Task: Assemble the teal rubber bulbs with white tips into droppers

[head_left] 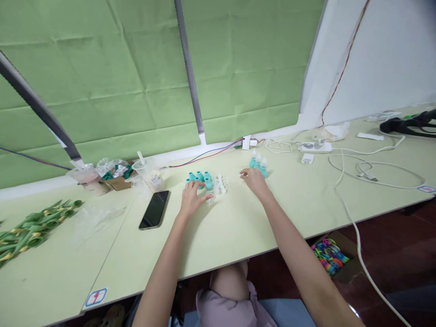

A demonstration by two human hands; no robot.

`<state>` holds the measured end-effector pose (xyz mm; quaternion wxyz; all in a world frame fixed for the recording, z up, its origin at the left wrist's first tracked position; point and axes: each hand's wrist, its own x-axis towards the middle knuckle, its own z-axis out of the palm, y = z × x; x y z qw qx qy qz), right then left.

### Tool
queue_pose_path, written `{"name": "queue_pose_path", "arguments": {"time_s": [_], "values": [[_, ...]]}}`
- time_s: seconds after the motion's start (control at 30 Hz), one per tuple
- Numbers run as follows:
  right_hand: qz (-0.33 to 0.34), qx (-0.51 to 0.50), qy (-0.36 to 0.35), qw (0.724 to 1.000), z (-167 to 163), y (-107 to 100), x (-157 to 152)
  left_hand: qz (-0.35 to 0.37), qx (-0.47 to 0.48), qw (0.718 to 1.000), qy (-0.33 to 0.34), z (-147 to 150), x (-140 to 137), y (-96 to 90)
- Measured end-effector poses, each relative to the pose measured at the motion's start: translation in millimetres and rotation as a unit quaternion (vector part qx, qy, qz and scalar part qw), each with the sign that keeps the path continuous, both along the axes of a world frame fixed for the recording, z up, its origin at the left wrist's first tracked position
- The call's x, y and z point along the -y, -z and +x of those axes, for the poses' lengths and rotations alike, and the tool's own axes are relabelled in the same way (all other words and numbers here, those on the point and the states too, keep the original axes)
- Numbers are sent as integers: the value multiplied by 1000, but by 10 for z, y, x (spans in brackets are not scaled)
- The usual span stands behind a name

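Note:
My left hand (191, 200) is open, thumb and fingers apart, over the near edge of a group of small teal bottles (208, 183). Its fingertips are close to the bottles; I cannot tell whether they touch. A translucent white piece (210, 199) lies by its thumb. Beside the bottles are several small white parts (220, 184) in rows. To the right, my right hand (255, 180) is closed in a pinch, with a small white piece (240, 175) at its fingertips. Just behind that hand stand several teal bottles with pointed white tops (258, 162).
A black phone (154, 210) lies left of my left hand. Behind it stand plastic cups (150, 175) and a small cardboard box (119, 182). Green flower-like pieces (37, 227) lie far left. A power strip (316, 147) and white cables (344, 168) spread rightward; one cable hangs over the edge.

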<state>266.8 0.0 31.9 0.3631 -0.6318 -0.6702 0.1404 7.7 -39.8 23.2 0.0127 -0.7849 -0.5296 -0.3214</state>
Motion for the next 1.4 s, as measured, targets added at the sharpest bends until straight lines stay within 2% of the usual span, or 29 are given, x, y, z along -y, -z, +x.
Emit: {"name": "queue_pose_path", "arguments": {"time_s": [0.1,0.23,0.43,0.63,0.7,0.77,0.87,1.0,1.1,1.17,1.3,1.4], "values": [[-11,174,38,984,9,65,41,-24,-25,999,10,-12,16,14],[-7,270,48,962,-46,96,86,-33,-33,999,28,-27,-11,50],[-20,284,45,957,-82,75,68,-38,-13,998,51,-58,-81,83],[-36,282,41,958,-51,114,62,-51,-2,998,44,-89,-63,86],[-16,268,47,962,-49,87,73,-60,-7,997,40,-89,-48,84],[35,245,54,967,-90,34,99,-67,-11,997,39,-83,-35,81],[147,213,-8,966,-279,-25,182,-70,-9,997,42,-79,-28,77],[237,267,-155,921,-670,64,320,-54,14,998,28,-139,-71,76],[258,333,-187,888,-891,196,364,-18,56,998,5,-226,-119,65],[260,358,-187,877,-964,253,359,6,87,996,-14,-275,-137,51],[254,341,-205,881,-969,263,343,24,113,993,-33,-309,-136,30],[235,289,-261,891,-916,226,361,23,110,993,-32,-306,-133,36]]}}
